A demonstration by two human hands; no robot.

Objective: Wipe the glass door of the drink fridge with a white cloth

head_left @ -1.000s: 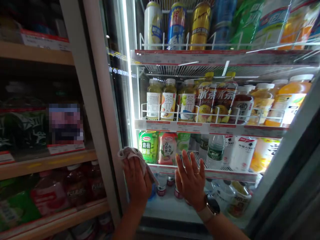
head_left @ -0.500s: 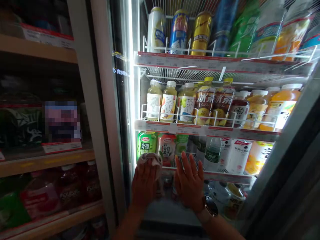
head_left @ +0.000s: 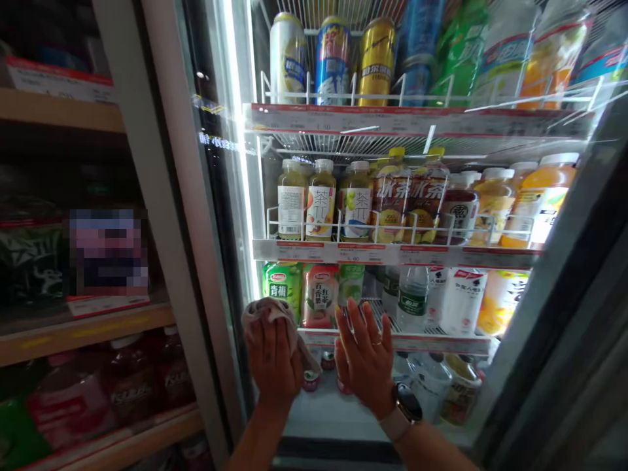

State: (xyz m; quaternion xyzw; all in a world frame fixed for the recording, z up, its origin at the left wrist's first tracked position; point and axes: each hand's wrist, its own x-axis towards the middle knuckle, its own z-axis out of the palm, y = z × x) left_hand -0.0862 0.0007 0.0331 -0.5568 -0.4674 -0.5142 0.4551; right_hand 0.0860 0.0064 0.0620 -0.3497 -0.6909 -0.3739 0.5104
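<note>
Our left fingers [head_left: 275, 347] bend a little and press a soft gray cloth [head_left: 269, 313] against the glass door [head_left: 220, 216]. They hold the cloth lightly, with a loose fold of it hanging below. Our right fingers [head_left: 369, 327] spread wide, lie flat on the glass, and hold nothing. A ring [head_left: 377, 343] sits on one of them, and a watch [head_left: 405, 409] sits on that wrist. Just now, our left hand [head_left: 273, 373] and the cloth slid back to the left, near the door's pale frame [head_left: 169, 209]. Our right hand [head_left: 366, 376] moved only a little. Behind the glass, a green drink bottle [head_left: 280, 291] stands on a lit shelf. Red bottles [head_left: 69, 405] sit on a wood shelf [head_left: 88, 333] outside.
</note>
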